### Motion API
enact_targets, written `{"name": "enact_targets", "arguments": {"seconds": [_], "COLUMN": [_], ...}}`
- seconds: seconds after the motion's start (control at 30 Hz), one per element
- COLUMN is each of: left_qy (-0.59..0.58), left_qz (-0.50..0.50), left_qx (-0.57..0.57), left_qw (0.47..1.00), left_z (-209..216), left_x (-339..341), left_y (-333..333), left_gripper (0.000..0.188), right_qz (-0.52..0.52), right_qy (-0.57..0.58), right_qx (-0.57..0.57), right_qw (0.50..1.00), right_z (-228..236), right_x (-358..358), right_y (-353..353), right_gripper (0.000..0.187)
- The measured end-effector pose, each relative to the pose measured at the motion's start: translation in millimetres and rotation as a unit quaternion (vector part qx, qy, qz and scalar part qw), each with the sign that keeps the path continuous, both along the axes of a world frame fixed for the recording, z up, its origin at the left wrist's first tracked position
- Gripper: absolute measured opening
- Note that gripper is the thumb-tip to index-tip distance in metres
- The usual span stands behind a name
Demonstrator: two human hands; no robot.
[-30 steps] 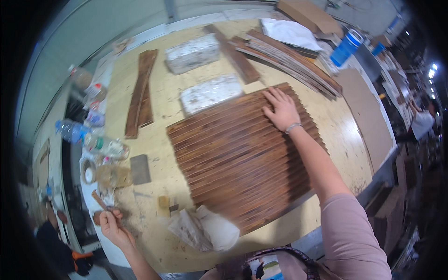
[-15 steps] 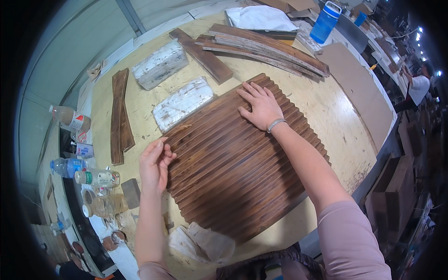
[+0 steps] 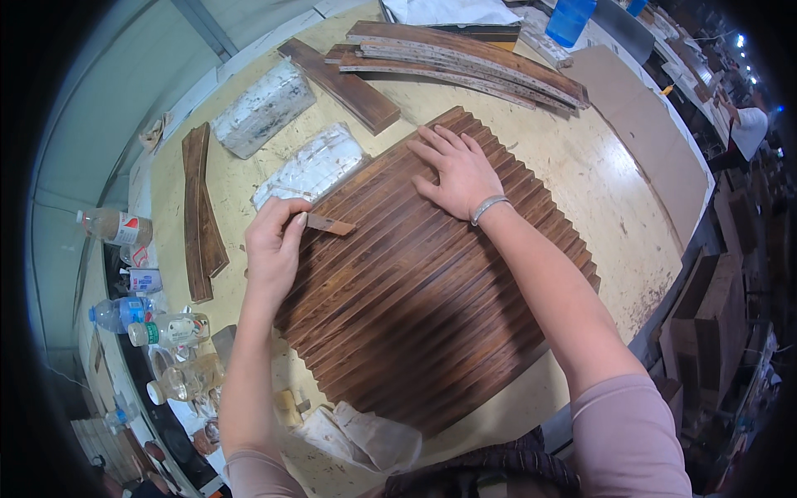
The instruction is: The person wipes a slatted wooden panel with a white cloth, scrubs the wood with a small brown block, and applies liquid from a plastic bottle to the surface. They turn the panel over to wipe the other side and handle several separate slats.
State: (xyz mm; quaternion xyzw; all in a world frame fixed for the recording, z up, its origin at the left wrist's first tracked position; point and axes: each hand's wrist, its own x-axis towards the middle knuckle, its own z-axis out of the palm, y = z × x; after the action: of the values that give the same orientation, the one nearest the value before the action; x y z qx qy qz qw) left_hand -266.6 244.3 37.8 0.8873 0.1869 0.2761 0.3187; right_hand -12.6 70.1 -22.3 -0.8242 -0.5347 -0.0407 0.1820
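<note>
A dark brown ribbed wooden panel (image 3: 415, 290) made of several thin slats lies on the pale workbench (image 3: 606, 207). My left hand (image 3: 274, 241) is at the panel's left edge, gripping a small flat scraper (image 3: 328, 224) whose blade points right over the slats. My right hand (image 3: 457, 170) lies flat with fingers spread on the panel's far part, a metal bracelet on its wrist.
Two wrapped whitish blocks (image 3: 311, 166) (image 3: 261, 108) sit beyond the panel. Loose dark planks (image 3: 199, 207) (image 3: 340, 83) and a stack of long strips (image 3: 473, 58) lie around. Plastic bottles (image 3: 166, 328) stand at the left edge, a crumpled rag (image 3: 365, 432) near me, a blue bottle (image 3: 573, 17) far off.
My left hand came up from the bench's near left edge to the panel's left edge and now holds the scraper over the slats. My right hand stays pressed on the panel.
</note>
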Motion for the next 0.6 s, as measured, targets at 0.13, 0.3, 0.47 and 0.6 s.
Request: {"name": "enact_targets", "arguments": {"seconds": [0.13, 0.3, 0.47, 0.6], "left_qy": [0.031, 0.027, 0.041, 0.038], "left_qz": [-0.008, -0.026, -0.028, -0.033], "left_qx": [0.068, 0.099, 0.103, 0.109], "left_qw": [0.997, 0.994, 0.993, 0.993], "left_z": [8.7, 7.2, 8.2, 8.7], "left_x": [7.7, 11.6, 13.8, 14.4], "left_y": [-7.0, -10.0, -12.3, -12.8], "left_gripper": [0.012, 0.014, 0.014, 0.014], "right_qz": [0.000, -0.001, -0.004, -0.006], "right_qy": [-0.002, 0.004, 0.007, 0.004], "right_qx": [0.000, -0.002, -0.011, -0.015], "right_qw": [1.000, 1.000, 1.000, 1.000], "right_z": [-0.6, -0.9, 0.8, 2.1], "right_x": [0.6, -0.1, -0.3, -0.7], "right_y": [0.6, 1.9, 0.9, 1.0], "right_gripper": [0.057, 0.057, 0.057, 0.057]}}
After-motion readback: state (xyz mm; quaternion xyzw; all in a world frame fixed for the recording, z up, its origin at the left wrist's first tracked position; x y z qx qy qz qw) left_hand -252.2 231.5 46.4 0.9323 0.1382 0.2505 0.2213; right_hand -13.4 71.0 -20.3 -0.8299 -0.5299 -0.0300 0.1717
